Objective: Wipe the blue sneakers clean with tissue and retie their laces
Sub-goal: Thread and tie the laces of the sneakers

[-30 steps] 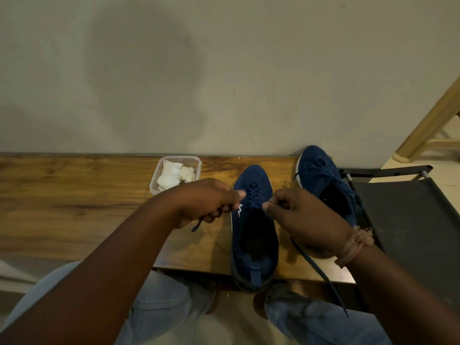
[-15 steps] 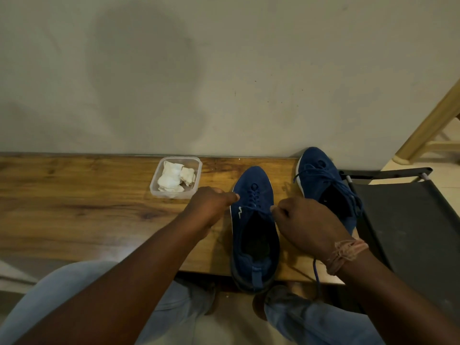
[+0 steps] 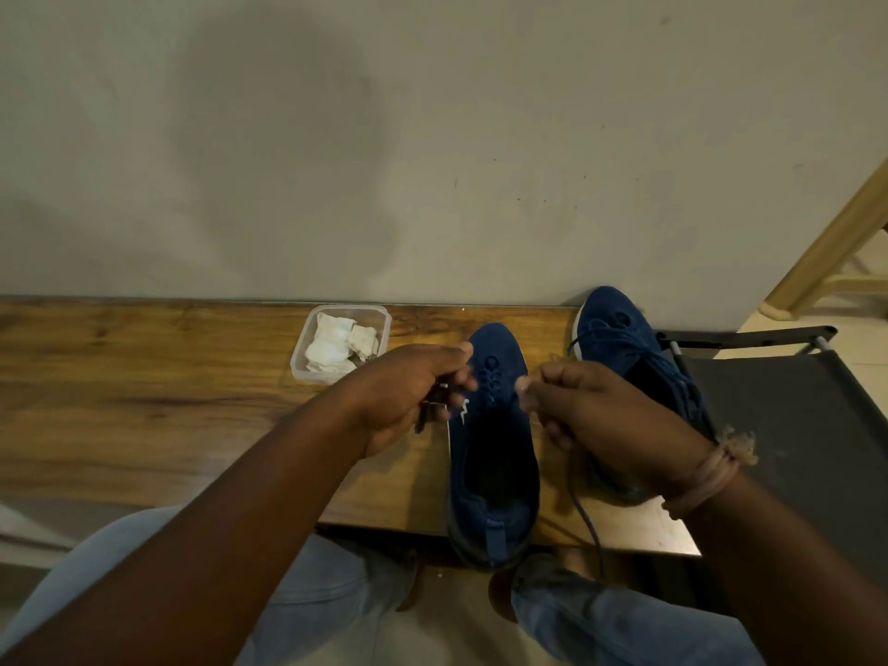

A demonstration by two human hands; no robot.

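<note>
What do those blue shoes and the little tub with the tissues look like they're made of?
The blue sneakers look like suede or a brushed fabric: matte and slightly fuzzy, with no shine. I cannot tell which. The tub looks like thin clear plastic: its glossy, see-through walls show the white tissues inside.

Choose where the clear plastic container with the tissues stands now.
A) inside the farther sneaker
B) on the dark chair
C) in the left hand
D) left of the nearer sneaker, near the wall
D: the clear container stands on the wooden table, left of the nearer sneaker.
</note>
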